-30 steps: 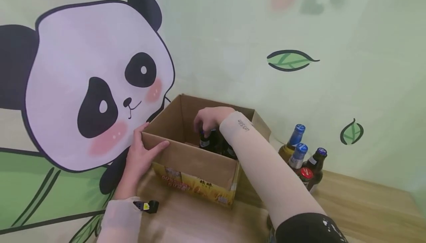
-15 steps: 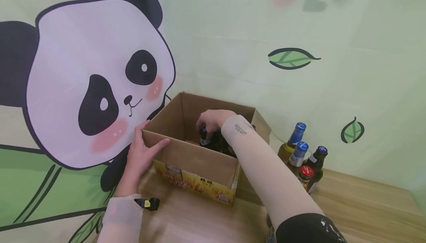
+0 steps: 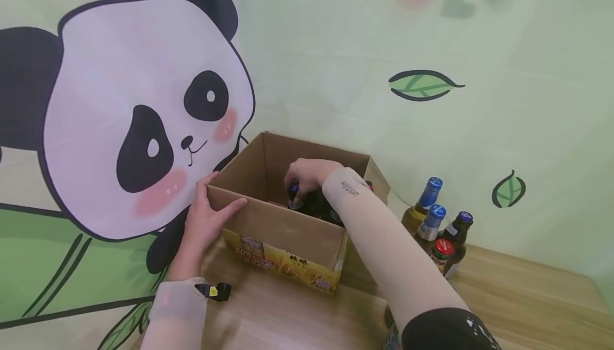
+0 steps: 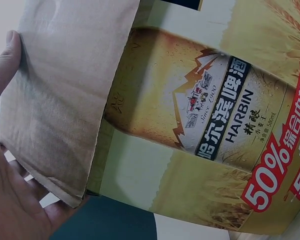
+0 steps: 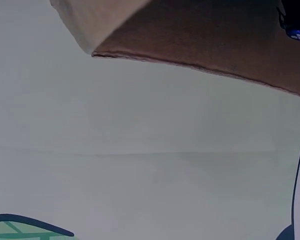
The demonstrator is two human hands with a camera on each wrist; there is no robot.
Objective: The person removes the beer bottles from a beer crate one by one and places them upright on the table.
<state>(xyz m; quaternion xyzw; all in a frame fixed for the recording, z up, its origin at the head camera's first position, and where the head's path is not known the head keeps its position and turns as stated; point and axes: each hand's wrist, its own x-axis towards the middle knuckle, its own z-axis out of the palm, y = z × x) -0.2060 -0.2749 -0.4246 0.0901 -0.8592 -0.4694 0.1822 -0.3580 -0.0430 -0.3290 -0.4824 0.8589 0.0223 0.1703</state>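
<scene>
Pale green backdrop (image 3: pixel 326 73) fills the space beyond both hands, printed with leaves (image 3: pixel 422 85) and a large panda (image 3: pixel 105 67), above a wood-grain table (image 3: pixel 527 291). Under the right hand (image 3: pixel 309 173), inside the open carton (image 3: pixel 283 225), sits a dark bottle (image 3: pixel 293 203) with a blue cap; the person's thumb and fingers pinch it near the top, while its lower part is hidden by the carton's near wall. More dark glass (image 3: pixel 314 206) shows just beside it beneath the palm, and a red cap (image 3: pixel 369 185) peeks out past the right wrist. The left hand (image 3: pixel 203 217), apart from the right, grips the carton's near left corner, its thumb laid over the near wall and its fingers on the left side. To the right of the right forearm, outside the carton, a clear bottle (image 3: pixel 428 195) and a silver-necked bottle (image 3: pixel 430 227), both blue-capped, stand close to a dark brown bottle (image 3: pixel 458 233) and a red-capped bottle (image 3: pixel 441 251). Risks seem to lie in the crowding: a pinch this high on smooth glass could slip or let the bottle tilt into its neighbours, a loosened left grip could allow the carton to slide, and a sideways swing of the right elbow might knock the outside group over.
</scene>
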